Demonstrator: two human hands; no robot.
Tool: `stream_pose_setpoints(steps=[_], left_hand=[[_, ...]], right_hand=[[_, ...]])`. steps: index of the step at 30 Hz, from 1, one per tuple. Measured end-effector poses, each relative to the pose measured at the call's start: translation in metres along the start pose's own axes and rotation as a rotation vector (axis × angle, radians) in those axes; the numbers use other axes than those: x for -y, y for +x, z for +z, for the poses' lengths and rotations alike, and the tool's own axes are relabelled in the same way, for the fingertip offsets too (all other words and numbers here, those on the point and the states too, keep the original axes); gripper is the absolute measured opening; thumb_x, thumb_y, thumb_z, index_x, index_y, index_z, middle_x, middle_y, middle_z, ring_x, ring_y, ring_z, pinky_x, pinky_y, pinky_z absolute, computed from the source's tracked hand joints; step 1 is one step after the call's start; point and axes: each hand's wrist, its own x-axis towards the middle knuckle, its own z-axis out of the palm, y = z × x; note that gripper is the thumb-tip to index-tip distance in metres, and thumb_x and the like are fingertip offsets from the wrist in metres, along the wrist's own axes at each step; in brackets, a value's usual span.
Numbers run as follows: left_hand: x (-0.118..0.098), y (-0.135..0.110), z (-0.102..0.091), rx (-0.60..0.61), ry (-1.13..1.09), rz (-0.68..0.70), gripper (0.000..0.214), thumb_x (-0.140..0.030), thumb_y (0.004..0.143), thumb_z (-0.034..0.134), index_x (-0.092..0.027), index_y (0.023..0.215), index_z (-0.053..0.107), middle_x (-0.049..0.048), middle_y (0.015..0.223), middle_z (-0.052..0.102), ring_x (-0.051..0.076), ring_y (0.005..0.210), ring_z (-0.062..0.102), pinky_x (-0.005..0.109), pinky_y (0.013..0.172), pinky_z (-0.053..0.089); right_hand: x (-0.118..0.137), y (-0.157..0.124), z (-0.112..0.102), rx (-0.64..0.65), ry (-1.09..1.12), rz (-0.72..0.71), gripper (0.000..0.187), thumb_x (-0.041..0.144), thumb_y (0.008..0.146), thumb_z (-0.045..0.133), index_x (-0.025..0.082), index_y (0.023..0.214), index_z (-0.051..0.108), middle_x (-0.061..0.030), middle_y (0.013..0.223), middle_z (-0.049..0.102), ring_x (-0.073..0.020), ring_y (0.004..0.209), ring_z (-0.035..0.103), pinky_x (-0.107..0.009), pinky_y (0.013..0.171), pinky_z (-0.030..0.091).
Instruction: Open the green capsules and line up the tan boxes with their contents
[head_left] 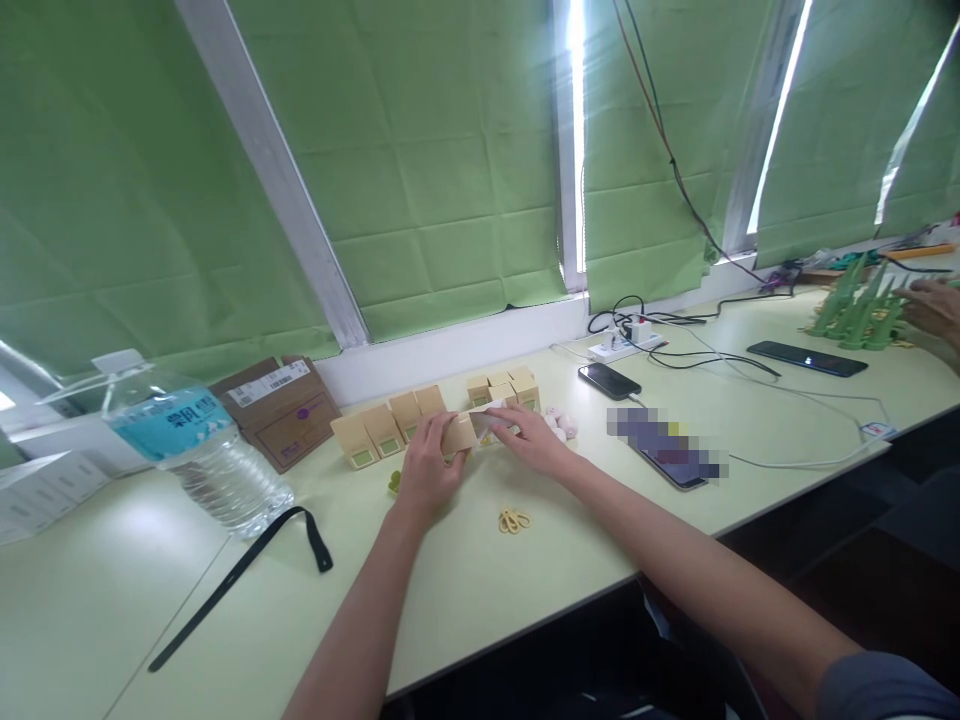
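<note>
My left hand [429, 468] is closed around a small tan cardboard box [459, 434], held just above the table. My right hand [531, 438] reaches in from the other side, its fingers closed on the box's pale open flap end; what lies inside is hidden. Similar tan boxes with green-edged windows [382, 428] stand in a row behind my left hand. Another cluster of these boxes [525, 385] is behind my right hand, beside several pinkish-white round pieces [562, 424]. Nearer the table edge lie yellow loops [514, 520]. A small green piece [394, 482] shows beside my left wrist.
A large water bottle [202, 450], a brown carton [285, 412] and a black strap [247, 560] are on the left. Phones [609, 380], a power strip [626, 342] and cables lie to the right. A co-worker's hand [934, 305] is by green spiky pieces [859, 310].
</note>
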Motion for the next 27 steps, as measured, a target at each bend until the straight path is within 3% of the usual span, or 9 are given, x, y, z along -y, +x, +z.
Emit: stream_pose_setpoints(steps=[6,10,20,27], left_hand=[[-0.0074,-0.0007,0.0024,0.044,0.023,0.063,0.053,-0.015,0.083,0.062,-0.024,0.133,0.047,0.0107,0.126,0.053,0.027,0.119,0.054,0.043,0.101,0.048],[-0.0073,-0.0012,0.0035,0.048,0.068,0.131,0.058,-0.012,0.082,0.062,-0.026,0.135,0.045,0.0115,0.125,0.052,0.027,0.116,0.055,0.043,0.098,0.05],[-0.0046,-0.002,0.0051,0.092,0.134,0.211,0.063,-0.009,0.079,0.061,-0.031,0.136,0.044,0.0104,0.124,0.052,0.027,0.11,0.057,0.043,0.092,0.052],[0.0001,-0.0014,0.0041,0.072,0.08,0.154,0.063,-0.014,0.081,0.066,-0.03,0.137,0.045,0.0098,0.125,0.053,0.026,0.11,0.058,0.044,0.094,0.052]], right_hand=[[-0.0002,0.0025,-0.002,-0.007,0.003,0.025,0.027,0.032,0.099,0.046,0.022,0.099,0.072,-0.0052,0.09,0.065,-0.021,0.09,0.058,-0.033,0.081,0.045],[0.0023,0.0038,-0.0033,-0.024,0.046,0.066,0.026,0.03,0.094,0.051,0.021,0.081,0.071,-0.0046,0.088,0.066,-0.0205,0.09,0.059,-0.032,0.08,0.045],[0.0003,0.0066,-0.0022,-0.018,0.265,0.156,0.017,0.023,0.078,0.056,0.02,0.082,0.072,-0.0014,0.085,0.072,-0.0225,0.088,0.065,-0.033,0.079,0.05],[0.0023,0.007,-0.0013,-0.096,0.204,0.148,0.017,0.03,0.083,0.055,0.02,0.078,0.068,-0.0033,0.09,0.071,-0.0224,0.092,0.063,-0.035,0.083,0.049]])
